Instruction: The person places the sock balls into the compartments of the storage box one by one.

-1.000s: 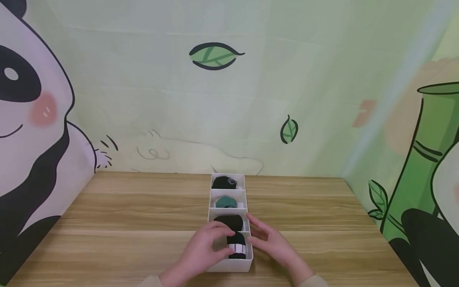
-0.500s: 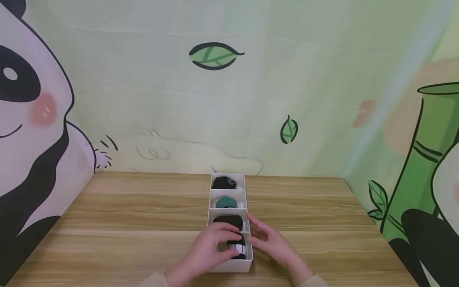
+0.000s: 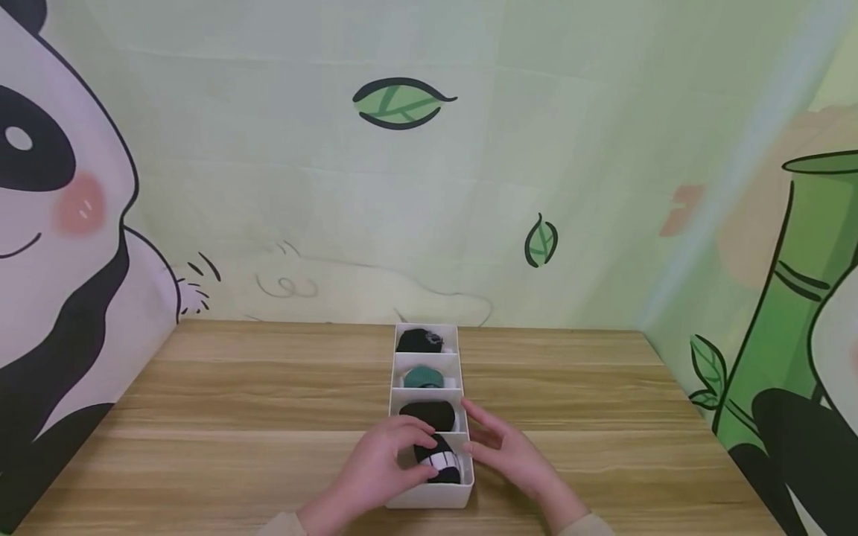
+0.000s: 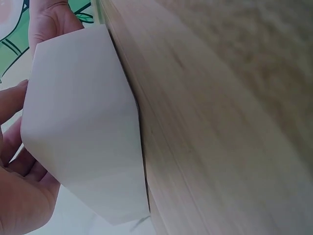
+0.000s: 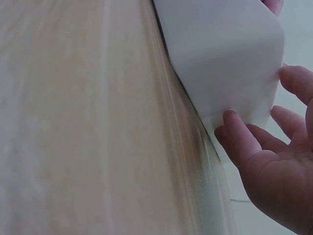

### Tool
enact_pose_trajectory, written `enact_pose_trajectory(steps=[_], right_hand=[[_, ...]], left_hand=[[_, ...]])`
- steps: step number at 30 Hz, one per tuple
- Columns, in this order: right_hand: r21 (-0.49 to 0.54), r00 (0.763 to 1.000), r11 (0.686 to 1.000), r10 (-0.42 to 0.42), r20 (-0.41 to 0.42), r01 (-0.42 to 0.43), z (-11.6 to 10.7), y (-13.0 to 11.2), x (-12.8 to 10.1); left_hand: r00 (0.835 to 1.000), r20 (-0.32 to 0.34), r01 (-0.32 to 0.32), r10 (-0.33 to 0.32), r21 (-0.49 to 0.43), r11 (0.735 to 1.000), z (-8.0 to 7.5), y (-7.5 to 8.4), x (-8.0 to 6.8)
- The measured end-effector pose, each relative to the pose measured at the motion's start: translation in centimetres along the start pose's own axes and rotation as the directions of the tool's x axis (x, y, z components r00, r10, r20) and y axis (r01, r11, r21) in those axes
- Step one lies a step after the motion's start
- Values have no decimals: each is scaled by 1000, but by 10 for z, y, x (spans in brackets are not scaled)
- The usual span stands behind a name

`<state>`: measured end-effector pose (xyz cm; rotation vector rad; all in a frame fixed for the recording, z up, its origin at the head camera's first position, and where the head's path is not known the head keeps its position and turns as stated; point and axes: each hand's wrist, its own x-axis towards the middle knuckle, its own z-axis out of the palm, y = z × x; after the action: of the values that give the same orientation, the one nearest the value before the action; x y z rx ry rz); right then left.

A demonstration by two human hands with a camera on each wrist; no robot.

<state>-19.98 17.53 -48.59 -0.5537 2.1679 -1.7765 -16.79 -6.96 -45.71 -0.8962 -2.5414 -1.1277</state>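
Observation:
A long white divided box (image 3: pixel 439 497) stands on the table, with its compartments in a row running away from me. In the nearest one lies a black rolled sock (image 3: pixel 439 461) with a white band, tilted to the left. My left hand (image 3: pixel 380 458) reaches over the box's left side and pinches this sock between thumb and fingers. Against the box's right wall rest the fingertips of my right hand (image 3: pixel 512 455), its fingers loosely extended. The right wrist view shows these fingers (image 5: pixel 239 134) on the white wall. From the left wrist, the box wall hides the sock.
Farther along the box sit a plain black rolled sock (image 3: pixel 429 414), a green one (image 3: pixel 424 377) and a black one with a grey mark (image 3: pixel 418 341), each in its own compartment. The wooden table (image 3: pixel 268 380) meets a printed panda backdrop (image 3: pixel 268 186) behind.
My left hand went slightly right over the banded sock, then came back left. The sock's top now leans left, where it stood straighter before. My right hand has stayed put.

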Motion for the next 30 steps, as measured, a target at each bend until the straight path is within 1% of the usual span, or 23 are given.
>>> enact_pose_trajectory(steps=[4,10,13,15,16,19,20,22,24,26,28,30], right_hand=[[4,1000,1000,-8,4,8,0,1,0],[-21,1000,1000,-2,-4,2,-1,2,0],[-17,1000,1000,4,-3,-5,-1,1,1],[-11,1000,1000,2,1,-2,-1,1,1],[-6,1000,1000,1,3,-1,-1,1,1],[3,1000,1000,-8,11,8,-1,1,0],[5,1000,1000,-11,12,11,-1,1,0],[11,1000,1000,-16,14,16,-1,1,0],[14,1000,1000,-19,14,18,-1,1,0],[18,1000,1000,-23,14,23,0,1,0],[21,1000,1000,-24,13,23,0,2,0],[24,1000,999,-27,14,26,-1,2,0]], left_hand=[[1000,-5,-8,8,20,1000,0,-1,0],[998,-28,-60,62,57,997,-1,-6,-2],[993,-33,-112,114,44,993,-1,-8,-2],[983,-31,-181,182,28,983,-1,-8,-1],[975,-31,-222,222,19,975,-1,-8,-1],[941,-26,-338,337,-3,941,0,-7,1],[930,-24,-368,368,-4,930,1,-6,2],[916,-22,-401,401,1,916,2,-6,2],[909,-19,-417,417,23,909,3,-6,1],[907,-14,-419,420,53,906,4,-7,0],[912,-13,-409,411,73,910,4,-9,-2],[921,-14,-388,390,68,919,4,-11,-3]])
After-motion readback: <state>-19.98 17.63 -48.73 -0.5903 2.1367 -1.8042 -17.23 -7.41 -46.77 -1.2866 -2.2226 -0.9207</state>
